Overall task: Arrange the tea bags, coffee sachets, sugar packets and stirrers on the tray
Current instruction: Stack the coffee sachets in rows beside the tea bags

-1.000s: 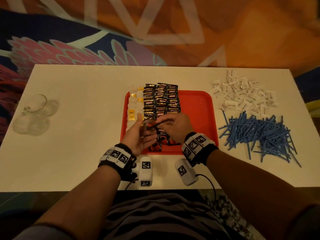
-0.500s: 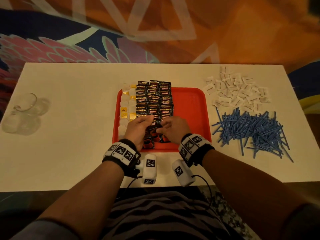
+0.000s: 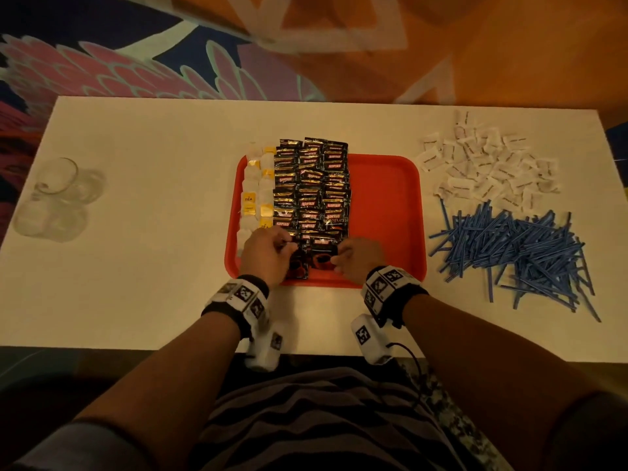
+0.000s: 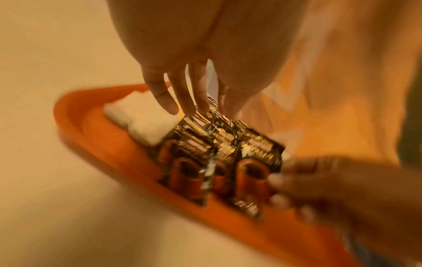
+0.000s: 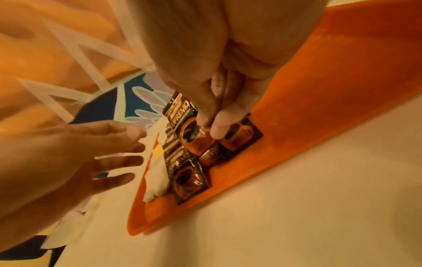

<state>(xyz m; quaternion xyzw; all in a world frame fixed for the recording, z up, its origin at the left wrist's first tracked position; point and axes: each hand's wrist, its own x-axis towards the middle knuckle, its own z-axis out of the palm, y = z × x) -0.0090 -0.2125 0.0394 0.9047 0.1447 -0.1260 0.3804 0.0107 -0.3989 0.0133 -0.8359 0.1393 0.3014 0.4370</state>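
A red tray lies mid-table. Tea bags fill its left strip, and black coffee sachets lie beside them in three overlapping rows. Both hands are at the near end of those rows. My left hand has straight, spread fingers touching the sachet tops. My right hand pinches the nearest coffee sachet between thumb and fingers, low over the tray. White sugar packets and blue stirrers lie in loose heaps on the table, right of the tray.
Clear glasses stand at the table's left end. The right half of the tray shows bare red floor. The white table has its near edge just behind my wrists. A patterned carpet lies beyond it.
A second ago both hands held a sachet lifted above the tray's near end. They have come down onto the near ends of the sachet rows, and the left fingers have straightened.
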